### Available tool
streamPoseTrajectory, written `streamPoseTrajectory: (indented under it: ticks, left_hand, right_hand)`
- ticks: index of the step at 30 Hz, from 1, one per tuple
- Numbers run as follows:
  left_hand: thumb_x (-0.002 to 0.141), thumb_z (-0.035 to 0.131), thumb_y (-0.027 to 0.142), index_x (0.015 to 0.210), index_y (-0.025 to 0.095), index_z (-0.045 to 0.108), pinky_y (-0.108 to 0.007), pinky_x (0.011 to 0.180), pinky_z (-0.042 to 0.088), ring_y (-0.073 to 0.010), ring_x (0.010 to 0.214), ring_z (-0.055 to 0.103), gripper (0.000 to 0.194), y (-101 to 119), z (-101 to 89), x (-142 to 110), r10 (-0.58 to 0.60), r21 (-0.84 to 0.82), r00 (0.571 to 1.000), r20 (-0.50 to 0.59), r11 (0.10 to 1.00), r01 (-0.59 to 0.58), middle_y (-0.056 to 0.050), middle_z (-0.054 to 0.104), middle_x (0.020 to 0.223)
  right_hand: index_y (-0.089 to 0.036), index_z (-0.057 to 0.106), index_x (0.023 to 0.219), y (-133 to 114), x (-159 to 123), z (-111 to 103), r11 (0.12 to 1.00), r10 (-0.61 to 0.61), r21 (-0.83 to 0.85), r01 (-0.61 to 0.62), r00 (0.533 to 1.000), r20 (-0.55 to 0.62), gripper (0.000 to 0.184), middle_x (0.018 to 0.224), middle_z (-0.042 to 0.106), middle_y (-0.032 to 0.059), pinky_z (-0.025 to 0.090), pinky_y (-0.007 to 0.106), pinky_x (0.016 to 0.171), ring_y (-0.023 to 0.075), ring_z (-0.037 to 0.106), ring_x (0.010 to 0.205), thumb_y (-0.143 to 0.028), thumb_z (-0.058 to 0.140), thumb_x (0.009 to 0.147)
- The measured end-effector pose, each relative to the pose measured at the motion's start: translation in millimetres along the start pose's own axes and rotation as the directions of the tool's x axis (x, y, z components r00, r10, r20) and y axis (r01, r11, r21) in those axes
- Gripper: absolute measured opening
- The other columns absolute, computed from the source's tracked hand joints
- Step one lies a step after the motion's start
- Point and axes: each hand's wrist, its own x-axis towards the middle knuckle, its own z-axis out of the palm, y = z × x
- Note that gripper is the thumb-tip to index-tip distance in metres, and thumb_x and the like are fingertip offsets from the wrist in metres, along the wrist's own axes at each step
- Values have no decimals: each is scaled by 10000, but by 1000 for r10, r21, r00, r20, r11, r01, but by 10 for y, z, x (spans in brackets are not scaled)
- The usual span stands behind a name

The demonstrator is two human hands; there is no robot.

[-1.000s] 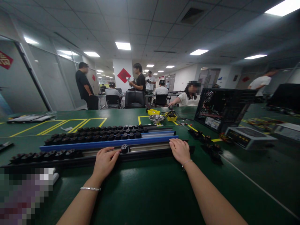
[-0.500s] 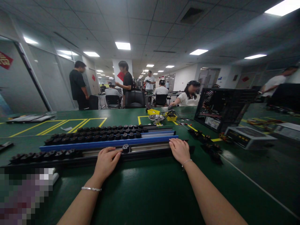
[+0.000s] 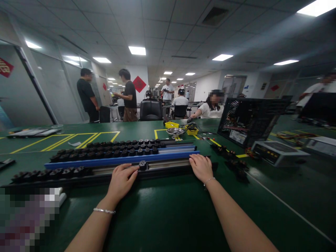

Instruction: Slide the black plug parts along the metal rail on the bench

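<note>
A long black rail (image 3: 168, 166) with a pale metal channel lies lengthwise in front of me. On its channel sits one small black round-topped part (image 3: 142, 165). My left hand (image 3: 122, 180) lies across the rail just left of this part, fingers stretched toward it and the index fingertip touching it. Its thumb stands apart along the near edge. My right hand (image 3: 201, 168) grips the rail near its right end, fingers bent over the far edge. Several similar black parts (image 3: 55, 174) stand in a row at the rail's left end.
Behind lies a blue rail (image 3: 105, 162), with further rows of black parts (image 3: 126, 153). A metal bowl (image 3: 175, 132) and yellow tray (image 3: 172, 125) stand farther back. At right are loose black parts (image 3: 237, 168), an open computer case (image 3: 252, 120) and a power supply (image 3: 278, 153). A person sits opposite.
My left hand and the single black part have moved slightly to the right along the rail. My right hand stays in place. A standing person in the background has moved left.
</note>
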Motion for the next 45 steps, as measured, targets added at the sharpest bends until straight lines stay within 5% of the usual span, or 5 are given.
streamPoseTrajectory:
  ticks: [16, 22, 28, 36, 45]
  left_hand:
    - [853, 431, 405, 1085, 313, 653, -422, 909, 407, -226, 1072, 537, 335, 50, -5, -7, 10, -10, 999, 43, 1000, -10, -14, 687, 1065]
    - [852, 431, 407, 1101, 318, 645, -436, 918, 400, -232, 1077, 537, 340, 46, 12, -3, 10, 3, 998, 60, 1000, -10, -18, 686, 1064]
    - [836, 461, 383, 1117, 329, 629, -444, 936, 370, -228, 1094, 525, 333, 81, 23, -6, 5, 14, 998, 60, 1000, -6, -24, 677, 1088]
    - [826, 473, 389, 1105, 348, 632, -438, 923, 352, -227, 1066, 525, 324, 88, 45, -2, 1, 12, 998, 66, 1000, -2, -2, 686, 1081]
    - [826, 472, 390, 1099, 345, 636, -431, 906, 351, -227, 1048, 533, 322, 113, 28, 0, -11, 19, 997, 75, 1000, 9, -11, 694, 1044]
  right_hand:
    - [-246, 583, 1171, -38, 2, 36, 1000, 12, 22, -12, 1000, -19, 395, 1287, 554, 47, 125, 559, 1066, 224, 417, 1234, -352, 314, 902]
    - [-237, 545, 1218, -448, -131, 51, 980, -180, 80, 182, 983, -38, 391, 1284, 556, 57, 166, 483, 1080, 197, 431, 1224, -308, 343, 891]
    - [-254, 503, 1266, -936, -379, 86, 890, -442, 162, 426, 893, 81, 420, 1298, 545, 41, 102, 474, 1105, 189, 385, 1263, -295, 399, 862]
    - [-326, 470, 1273, -1317, -492, 156, 871, -482, 203, 448, 861, 164, 455, 1332, 509, 6, 68, 518, 1100, 195, 367, 1264, -271, 439, 822]
    - [-300, 498, 1226, -1332, -480, 207, 861, -485, 238, 450, 866, 117, 427, 1268, 562, 6, 78, 463, 1104, 165, 428, 1203, -227, 438, 809]
